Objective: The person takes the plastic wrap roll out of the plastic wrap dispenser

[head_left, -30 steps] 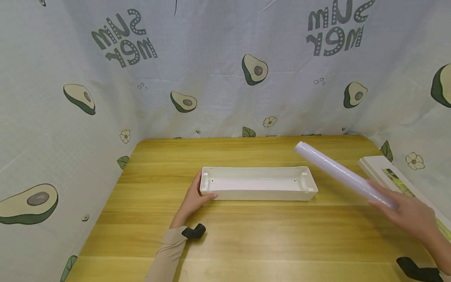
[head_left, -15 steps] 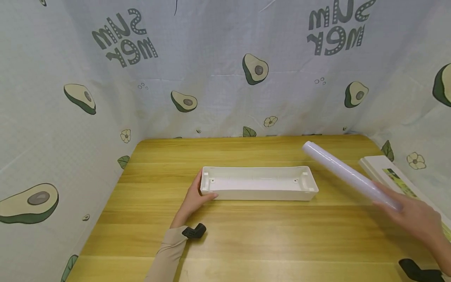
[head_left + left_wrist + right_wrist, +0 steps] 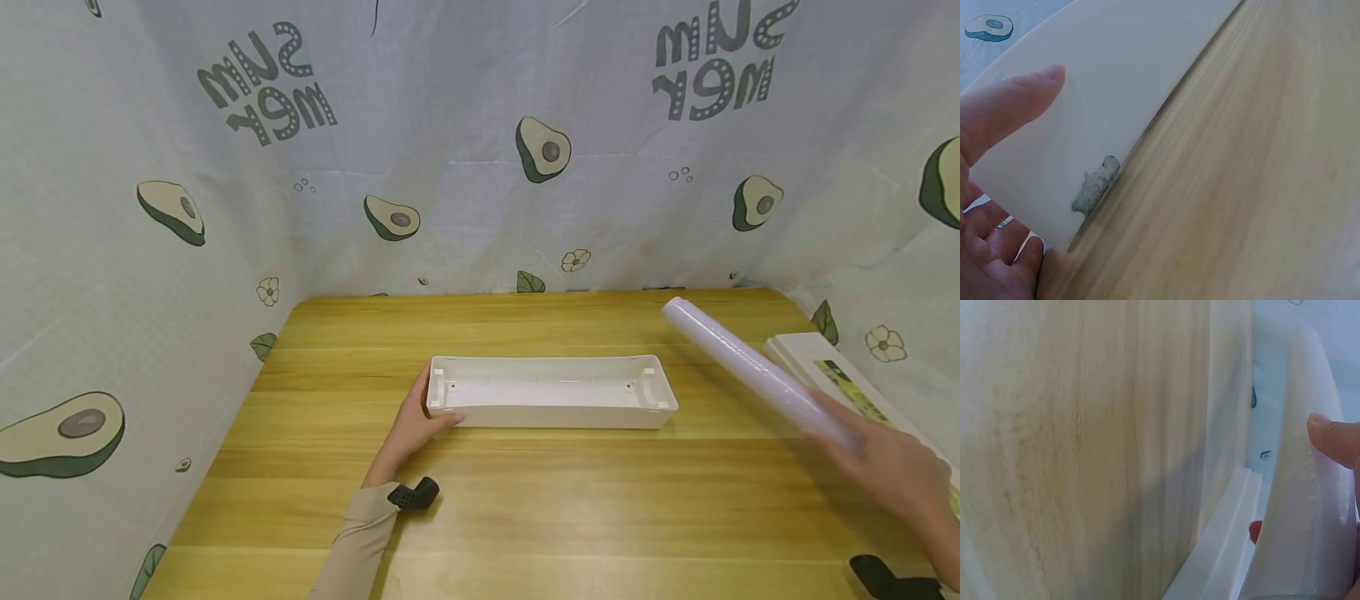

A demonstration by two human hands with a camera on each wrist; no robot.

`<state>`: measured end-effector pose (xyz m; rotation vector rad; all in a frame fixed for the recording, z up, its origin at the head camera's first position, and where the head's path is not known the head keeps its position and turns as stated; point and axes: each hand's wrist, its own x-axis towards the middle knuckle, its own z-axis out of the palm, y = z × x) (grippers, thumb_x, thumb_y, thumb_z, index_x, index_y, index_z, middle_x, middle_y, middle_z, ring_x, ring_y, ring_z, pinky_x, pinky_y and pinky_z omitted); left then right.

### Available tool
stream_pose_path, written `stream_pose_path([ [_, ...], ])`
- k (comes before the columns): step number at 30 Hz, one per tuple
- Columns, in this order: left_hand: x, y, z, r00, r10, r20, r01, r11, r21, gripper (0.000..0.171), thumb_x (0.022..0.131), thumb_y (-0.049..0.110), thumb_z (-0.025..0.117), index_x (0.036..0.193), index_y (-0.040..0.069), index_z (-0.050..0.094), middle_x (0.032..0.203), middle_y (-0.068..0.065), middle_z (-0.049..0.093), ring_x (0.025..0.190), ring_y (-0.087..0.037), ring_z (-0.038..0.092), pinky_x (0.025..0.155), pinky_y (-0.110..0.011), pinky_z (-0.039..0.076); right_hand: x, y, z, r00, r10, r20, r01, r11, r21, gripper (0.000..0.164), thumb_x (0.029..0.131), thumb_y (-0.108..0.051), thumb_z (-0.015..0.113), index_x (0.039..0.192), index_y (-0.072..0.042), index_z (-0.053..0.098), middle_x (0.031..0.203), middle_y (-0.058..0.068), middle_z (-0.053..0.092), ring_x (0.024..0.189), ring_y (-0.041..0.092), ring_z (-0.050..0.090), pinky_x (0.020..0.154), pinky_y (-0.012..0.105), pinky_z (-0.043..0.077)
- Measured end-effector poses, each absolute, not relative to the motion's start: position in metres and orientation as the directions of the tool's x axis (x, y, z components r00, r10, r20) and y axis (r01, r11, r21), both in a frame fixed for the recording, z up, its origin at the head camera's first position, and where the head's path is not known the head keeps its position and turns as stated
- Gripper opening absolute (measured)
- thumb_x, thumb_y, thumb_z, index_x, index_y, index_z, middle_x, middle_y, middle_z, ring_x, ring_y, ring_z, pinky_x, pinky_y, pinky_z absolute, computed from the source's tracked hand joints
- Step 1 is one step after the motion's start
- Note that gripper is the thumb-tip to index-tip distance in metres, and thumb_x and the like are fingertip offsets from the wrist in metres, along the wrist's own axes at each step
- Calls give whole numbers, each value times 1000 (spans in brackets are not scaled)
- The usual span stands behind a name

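A long white open-topped plastic box [image 3: 555, 417] rests on the wooden table. My left hand [image 3: 411, 425] grips its left end, thumb on the front wall and fingers round the end. In the left wrist view the thumb lies on the box wall [image 3: 1116, 75], near a grey patch at its lower edge. My right hand [image 3: 885, 467] holds a roll of clear, whitish plastic film [image 3: 750, 362] by its near end, tilted above the table's right side. In the right wrist view the thumb presses along the roll [image 3: 1304, 506], and one fingertip shows at its other side.
A long white box or lid with a green label [image 3: 832, 367] lies at the table's right edge, partly behind the right hand. A curtain printed with avocados [image 3: 465, 167] encloses the table [image 3: 570, 508] at the back and sides.
My right hand has moved a little to the right with the film roll, away from the open box. The left hand and the box stay in place.
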<state>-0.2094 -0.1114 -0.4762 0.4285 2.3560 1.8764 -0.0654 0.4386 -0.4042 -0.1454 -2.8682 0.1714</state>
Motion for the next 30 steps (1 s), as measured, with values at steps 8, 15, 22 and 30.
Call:
stream_pose_path([
  [8, -209, -113, -478, -956, 277, 95, 159, 221, 962, 103, 74, 12, 79, 152, 11, 11, 153, -12, 28, 135, -31, 37, 109, -48, 32, -66, 442, -406, -959, 162, 233, 128, 980, -155, 73, 88, -50, 56, 146, -15, 28, 90, 43, 54, 53, 39, 50, 43, 36, 30],
  [15, -209, -112, -475, -957, 278, 84, 145, 207, 967, 104, 73, 11, 79, 152, 13, 11, 154, -11, 28, 135, -30, 36, 110, -48, 32, -66, 445, -408, -966, 186, 182, 158, 974, -161, 75, 89, -51, 55, 147, -14, 25, 107, 45, 50, 61, 47, 52, 44, 38, 33],
  [22, -209, -112, -477, -957, 281, 66, 131, 217, 967, 103, 74, 13, 78, 152, 10, 10, 155, -10, 25, 138, -29, 34, 112, -47, 30, -65, 449, -412, -966, 214, 146, 189, 968, -164, 76, 89, -51, 54, 147, -12, 23, 111, 46, 47, 68, 51, 52, 49, 48, 38],
  [30, -209, -112, -476, -957, 276, 84, 147, 217, 965, 103, 73, 13, 79, 152, 11, 12, 154, -11, 27, 137, -30, 35, 111, -47, 30, -70, 446, -413, -958, 261, 116, 245, 960, -138, 78, 90, -56, 48, 147, -11, 19, 109, 46, 47, 67, 48, 50, 49, 48, 37],
])
